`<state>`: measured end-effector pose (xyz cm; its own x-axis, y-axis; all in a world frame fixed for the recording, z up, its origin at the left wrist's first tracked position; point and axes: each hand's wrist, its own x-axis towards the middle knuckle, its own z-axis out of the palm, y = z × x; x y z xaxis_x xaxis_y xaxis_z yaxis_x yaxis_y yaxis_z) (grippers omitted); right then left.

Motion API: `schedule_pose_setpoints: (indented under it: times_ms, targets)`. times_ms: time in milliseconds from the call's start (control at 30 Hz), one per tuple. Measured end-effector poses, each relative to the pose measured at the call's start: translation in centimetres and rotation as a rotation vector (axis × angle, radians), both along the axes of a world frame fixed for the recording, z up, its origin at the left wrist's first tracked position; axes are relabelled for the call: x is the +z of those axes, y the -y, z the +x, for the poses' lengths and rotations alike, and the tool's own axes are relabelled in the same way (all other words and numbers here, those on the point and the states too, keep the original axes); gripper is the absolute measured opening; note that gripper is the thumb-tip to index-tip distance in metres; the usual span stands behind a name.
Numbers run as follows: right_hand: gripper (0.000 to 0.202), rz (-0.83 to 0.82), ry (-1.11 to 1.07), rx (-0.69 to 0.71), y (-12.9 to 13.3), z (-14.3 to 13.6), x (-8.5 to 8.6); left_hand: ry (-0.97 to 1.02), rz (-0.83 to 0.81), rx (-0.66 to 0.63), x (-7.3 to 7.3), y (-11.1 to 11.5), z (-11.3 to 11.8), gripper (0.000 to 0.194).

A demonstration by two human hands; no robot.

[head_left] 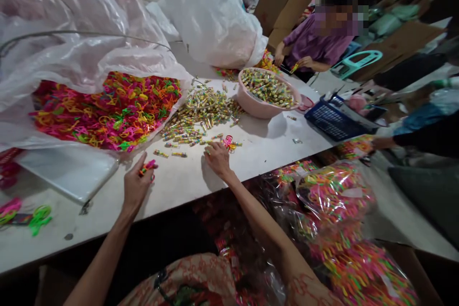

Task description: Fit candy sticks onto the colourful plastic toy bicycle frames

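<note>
My left hand (137,182) is raised over the front of the table, its thumb and fingers closed on a few bright plastic pieces (147,167), pink, orange and green. Beside the open bag, the index finger points up. My right hand (217,158) lies low on the table with fingers curled down at the near edge of a pile of small clear tubes (201,114) filled with coloured bits. What its fingertips hold is hidden. Just beyond them lies a pink and yellow plastic piece (228,142). Two loose tubes (179,155) rest between my hands.
A large open plastic bag (89,62) of colourful pieces stands left, by a stack of clear sheets (71,172). A pink basin (260,105) of tubes and a blue basket (337,117) are farther right. Filled bags (333,191) lie below the edge. A co-worker (315,43) sits opposite.
</note>
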<state>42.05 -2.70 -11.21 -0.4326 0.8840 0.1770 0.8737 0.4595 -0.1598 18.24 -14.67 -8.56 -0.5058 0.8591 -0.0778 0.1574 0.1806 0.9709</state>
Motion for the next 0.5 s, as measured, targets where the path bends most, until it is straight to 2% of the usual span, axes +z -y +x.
schedule_pose_setpoints:
  times_ms: [67,167,267,333,367,500]
  targets:
    - [0.028,-0.067,0.074,-0.062,-2.0,-1.4,1.1,0.316,-0.057,0.052,-0.8,0.4,1.0,0.053]
    - [0.030,-0.141,0.169,-0.085,-4.8,-3.0,2.4,0.756,-0.132,0.061,-1.2,0.5,1.0,0.035]
    - [0.030,-0.120,0.123,-0.045,-5.2,-4.1,3.1,1.036,-0.145,0.017,-0.9,0.4,0.3,0.020]
    - [0.027,-0.144,-0.069,-0.019,-3.7,-4.8,2.8,1.085,-0.149,0.012,-0.6,0.2,0.1,0.018]
    - [0.026,-0.216,-0.224,0.015,-2.4,-5.1,2.6,1.088,-0.154,0.001,-0.5,0.1,0.1,0.017]
    - [0.032,-0.751,-0.876,0.198,3.2,-6.8,1.3,1.027,-0.110,-0.028,-0.5,-0.4,1.3,0.020]
